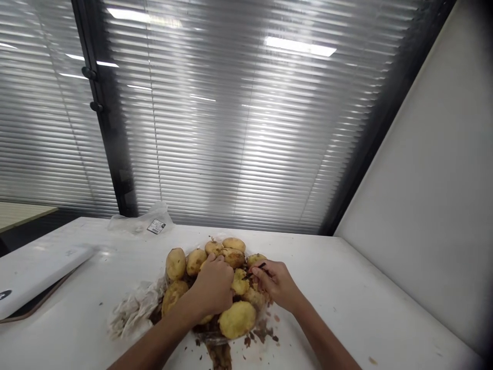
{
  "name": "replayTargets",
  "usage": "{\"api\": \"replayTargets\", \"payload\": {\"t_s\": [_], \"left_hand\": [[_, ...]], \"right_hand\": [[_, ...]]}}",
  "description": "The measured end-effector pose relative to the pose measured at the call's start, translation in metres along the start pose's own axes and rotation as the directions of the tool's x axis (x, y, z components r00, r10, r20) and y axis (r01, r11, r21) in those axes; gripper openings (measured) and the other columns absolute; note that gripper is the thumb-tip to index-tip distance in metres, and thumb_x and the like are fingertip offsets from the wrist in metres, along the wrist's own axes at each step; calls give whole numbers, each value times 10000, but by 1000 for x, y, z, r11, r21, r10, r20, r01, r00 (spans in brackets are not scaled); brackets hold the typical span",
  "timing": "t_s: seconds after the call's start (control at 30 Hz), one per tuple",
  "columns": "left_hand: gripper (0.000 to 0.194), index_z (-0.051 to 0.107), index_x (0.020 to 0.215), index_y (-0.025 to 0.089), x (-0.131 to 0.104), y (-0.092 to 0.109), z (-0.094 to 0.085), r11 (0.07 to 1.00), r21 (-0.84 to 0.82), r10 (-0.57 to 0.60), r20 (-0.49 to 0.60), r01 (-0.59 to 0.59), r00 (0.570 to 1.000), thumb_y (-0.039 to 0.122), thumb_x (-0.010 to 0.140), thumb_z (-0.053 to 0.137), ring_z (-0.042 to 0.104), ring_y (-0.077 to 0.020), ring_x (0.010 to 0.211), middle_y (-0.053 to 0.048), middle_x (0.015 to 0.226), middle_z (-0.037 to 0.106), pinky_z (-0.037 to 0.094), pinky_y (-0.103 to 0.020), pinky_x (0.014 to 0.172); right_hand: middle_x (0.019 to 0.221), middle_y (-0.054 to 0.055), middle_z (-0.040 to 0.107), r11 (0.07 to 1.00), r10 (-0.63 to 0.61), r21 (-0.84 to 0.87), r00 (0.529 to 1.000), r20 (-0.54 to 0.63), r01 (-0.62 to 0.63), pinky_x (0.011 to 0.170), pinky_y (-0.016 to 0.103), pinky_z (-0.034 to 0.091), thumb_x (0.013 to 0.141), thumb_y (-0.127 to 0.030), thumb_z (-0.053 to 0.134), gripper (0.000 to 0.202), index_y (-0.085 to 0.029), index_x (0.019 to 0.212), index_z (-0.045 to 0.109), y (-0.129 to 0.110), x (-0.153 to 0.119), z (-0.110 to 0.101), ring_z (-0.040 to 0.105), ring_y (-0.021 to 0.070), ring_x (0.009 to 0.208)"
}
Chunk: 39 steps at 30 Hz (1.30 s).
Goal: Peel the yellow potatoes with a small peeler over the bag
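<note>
My left hand (216,282) is closed around a partly peeled potato (239,281), whose rough yellow flesh shows beside the fingers. In my right hand (278,283) a thin dark tool (262,265) is pinched, its tip close to that potato; its exact kind is too small to make out. Around both hands lies a pile of potatoes on a clear plastic bag. Closest to me is a peeled potato (238,319). Unpeeled ones sit at the left, such as a potato (176,263), and at the back, such as another potato (233,244).
Crumpled tissues (133,311) lie left of the pile. Brown peel scraps (264,331) are scattered in front on the white table (300,246). A clear bag with a label (156,226) rests at the back, a white flat device (42,277) at the far left. Blinds stand behind.
</note>
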<state>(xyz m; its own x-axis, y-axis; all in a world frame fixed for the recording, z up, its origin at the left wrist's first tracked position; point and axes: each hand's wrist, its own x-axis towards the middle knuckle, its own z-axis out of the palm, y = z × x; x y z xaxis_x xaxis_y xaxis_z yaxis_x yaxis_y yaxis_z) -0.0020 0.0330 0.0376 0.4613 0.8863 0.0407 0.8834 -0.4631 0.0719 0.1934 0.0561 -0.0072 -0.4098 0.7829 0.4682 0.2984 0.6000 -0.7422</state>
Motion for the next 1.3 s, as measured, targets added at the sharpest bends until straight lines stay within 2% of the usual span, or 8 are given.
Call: {"api": "replayTargets", "payload": {"t_s": [0.23,0.37,0.5,0.63,0.8,0.93,1.07,1.3], "left_hand": [[131,624,655,149,0,2,0,1000,15,5,15,-5,1000,276,685,607,563,-281,916,-108,759,661,372,-453,920],[119,619,645,156,0,3,-1,1000,19,-2,18,1,1000,265,688,603,574,-271,891,-100,743,655,378,-445,919],[110,614,634,170,0,3,0,1000,24,3,22,-3,1000,258,692,581,574,-271,889,-91,732,648,371,-454,938],[118,634,669,164,0,3,1,999,32,9,19,-9,1000,267,695,581,578,-270,877,-104,771,656,370,-455,937],[144,649,703,148,1,3,1,999,37,16,19,-17,1000,262,705,560,583,-282,892,-129,798,668,380,-465,924],[158,657,715,155,1,3,2,999,45,16,14,-16,1000,282,713,563,584,-282,910,-122,808,674,377,-462,933],[188,660,739,141,1,3,3,999,51,15,12,-15,1000,301,702,568,586,-285,905,-133,826,680,385,-461,928],[167,654,738,145,2,1,6,999,43,16,2,-16,1000,284,688,575,574,-278,880,-123,815,672,388,-457,910]], "right_hand": [[621,7,609,999,-3,-35,996,87,6,525,216,423,965,-343,455,282,-183,797,616,-3,0,-2,560,121,545],[697,29,622,982,-107,-163,994,-34,100,590,235,420,965,-315,449,261,-182,814,616,-3,-1,-4,573,138,631],[662,12,615,990,-60,-119,995,83,70,536,221,402,964,-303,453,254,-190,805,616,-6,-2,-4,552,122,567],[735,37,645,977,-126,-178,992,-16,121,601,236,431,961,-291,452,234,-186,845,625,-7,-3,-7,590,144,653],[640,11,619,997,-5,-74,997,81,11,515,212,425,961,-343,463,272,-184,821,633,-4,-3,-8,567,120,545],[668,24,629,997,0,-74,1000,5,0,518,216,450,945,-389,488,298,-177,795,635,-1,-2,-5,580,125,552],[628,14,620,997,53,48,993,105,-58,500,214,460,945,-408,492,304,-184,796,633,-2,-1,-5,585,128,528],[630,17,623,991,90,92,993,71,-96,508,234,484,936,-467,488,346,-182,789,620,1,-1,-7,587,134,521]]}}
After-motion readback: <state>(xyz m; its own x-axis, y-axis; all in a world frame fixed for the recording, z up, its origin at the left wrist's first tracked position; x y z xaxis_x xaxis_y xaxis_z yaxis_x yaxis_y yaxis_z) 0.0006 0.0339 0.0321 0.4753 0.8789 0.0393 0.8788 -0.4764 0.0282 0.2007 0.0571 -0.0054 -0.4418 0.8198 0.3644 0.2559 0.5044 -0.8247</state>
